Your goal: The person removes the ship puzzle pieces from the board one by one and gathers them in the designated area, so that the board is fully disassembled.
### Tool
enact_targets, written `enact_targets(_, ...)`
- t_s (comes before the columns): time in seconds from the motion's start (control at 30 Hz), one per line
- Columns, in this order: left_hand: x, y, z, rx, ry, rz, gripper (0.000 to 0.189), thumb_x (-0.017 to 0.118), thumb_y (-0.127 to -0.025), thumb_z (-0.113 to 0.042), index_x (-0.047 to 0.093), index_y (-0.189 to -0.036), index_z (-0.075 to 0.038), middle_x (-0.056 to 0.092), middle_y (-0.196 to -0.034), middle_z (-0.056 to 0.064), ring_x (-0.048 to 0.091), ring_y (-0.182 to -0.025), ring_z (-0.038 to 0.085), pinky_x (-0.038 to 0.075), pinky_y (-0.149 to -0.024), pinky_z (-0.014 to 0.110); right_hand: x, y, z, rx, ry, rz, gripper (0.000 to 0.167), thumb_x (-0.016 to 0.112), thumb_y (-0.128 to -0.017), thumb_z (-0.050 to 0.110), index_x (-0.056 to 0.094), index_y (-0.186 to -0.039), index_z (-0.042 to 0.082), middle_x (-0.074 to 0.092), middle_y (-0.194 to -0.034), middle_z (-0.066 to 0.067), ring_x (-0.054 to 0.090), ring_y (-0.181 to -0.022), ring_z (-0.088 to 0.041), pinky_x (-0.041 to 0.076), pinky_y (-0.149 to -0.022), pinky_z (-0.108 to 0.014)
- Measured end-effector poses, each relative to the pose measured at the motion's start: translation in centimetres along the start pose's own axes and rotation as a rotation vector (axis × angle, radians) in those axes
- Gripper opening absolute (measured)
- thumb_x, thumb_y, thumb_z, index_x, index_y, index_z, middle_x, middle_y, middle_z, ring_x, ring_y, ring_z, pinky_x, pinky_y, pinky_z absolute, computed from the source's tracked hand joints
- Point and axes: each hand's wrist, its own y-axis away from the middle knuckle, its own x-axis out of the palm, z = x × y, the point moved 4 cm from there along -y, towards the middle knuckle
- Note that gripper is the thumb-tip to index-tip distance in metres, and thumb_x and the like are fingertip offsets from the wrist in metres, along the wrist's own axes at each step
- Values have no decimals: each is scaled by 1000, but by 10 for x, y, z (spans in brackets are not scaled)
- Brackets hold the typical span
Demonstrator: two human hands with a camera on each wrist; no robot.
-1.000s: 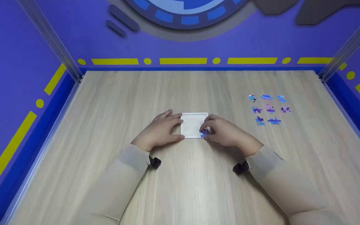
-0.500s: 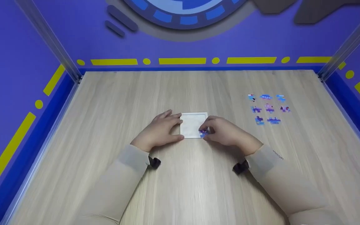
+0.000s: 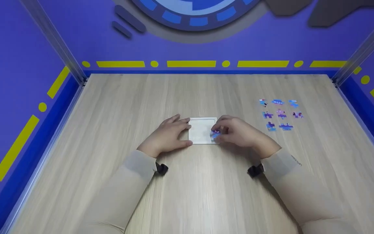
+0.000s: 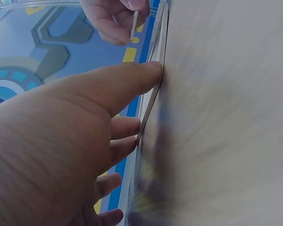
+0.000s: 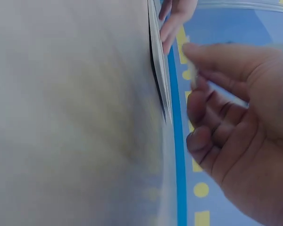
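Note:
A shallow white puzzle tray [image 3: 203, 119] lies on the table between the two hands. Along its left edge rests my left hand [image 3: 170, 135], thumb at the near corner and fingers fairly straight and spread. The left wrist view shows that thumb [image 4: 148, 77] touching the tray's edge. My right hand [image 3: 239, 131] pinches a blue and purple puzzle piece [image 3: 215, 134] between thumb and fingers, over the tray's near right part. Seen edge-on in the left wrist view, the piece [image 4: 134, 26] is raised off the tray. The right fingers partly cover it.
Several loose puzzle pieces [image 3: 281, 113] lie in three rows on the table, beyond the right hand and to its right. Blue panels [image 3: 193, 52] with yellow marks stand at the table's back and sides.
The right hand has lifted the puzzle piece from the tray's near right corner and shifted slightly right and away from me. The left hand stays at the tray's edge.

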Motion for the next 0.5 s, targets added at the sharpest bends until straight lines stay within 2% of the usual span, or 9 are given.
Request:
enact_targets(0.3,-1,0,-1,-2,9,2,72,76,-105,-55,60,-164,-18,41,-185,-1,19,-179,38,16,-147,59,-18,5,2,-52,-6,-20,26,83,-104,15,84,-129,16,76,-128,-2,66,-104,-20,60,-90,-31)
enact_targets(0.5,0,0,0,1,7,8,73,76,-104,-56,60,-165,-18,40,-185,-2,19,-179,37,16,-147,59,-30,12,1,-40,-14,-20,28,84,-104,14,84,-131,17,75,-128,0,64,-102,-20,58,-87,-26)
